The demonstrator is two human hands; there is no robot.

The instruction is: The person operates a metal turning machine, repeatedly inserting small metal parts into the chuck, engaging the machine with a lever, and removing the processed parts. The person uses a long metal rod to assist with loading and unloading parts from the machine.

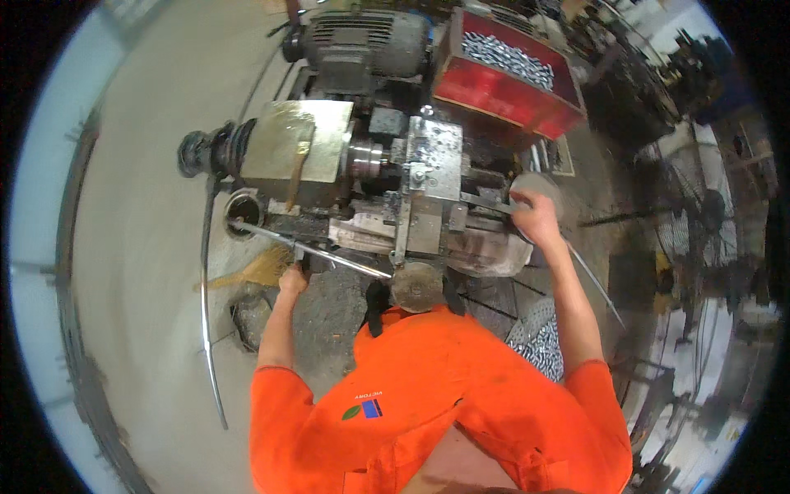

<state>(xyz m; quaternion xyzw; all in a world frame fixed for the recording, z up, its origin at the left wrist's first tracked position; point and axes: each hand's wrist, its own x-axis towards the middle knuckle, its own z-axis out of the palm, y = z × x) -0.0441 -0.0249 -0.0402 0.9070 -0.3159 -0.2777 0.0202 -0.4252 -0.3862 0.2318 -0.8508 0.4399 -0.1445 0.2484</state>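
In front of me stands a lathe-like metal machine with a bright carriage block (436, 156) and a round spindle chuck (366, 158). My left hand (292, 280) is closed around a short dark handle (299, 257) below the machine's left side. A long shiny rod (329, 257) slants just above that hand. My right hand (535, 216) is closed at the end of a flat metal lever (487, 202) that sticks out to the right of the carriage. The fingers partly hide the lever's end. A pale round disc (545, 188) lies behind this hand.
A red bin (506, 99) full of small metal parts stands behind the machine. More such parts lie in a heap (539, 346) at my right. An electric motor (362, 45) sits at the back. A fan (695, 206) stands at right, a metal rod (207, 329) at left.
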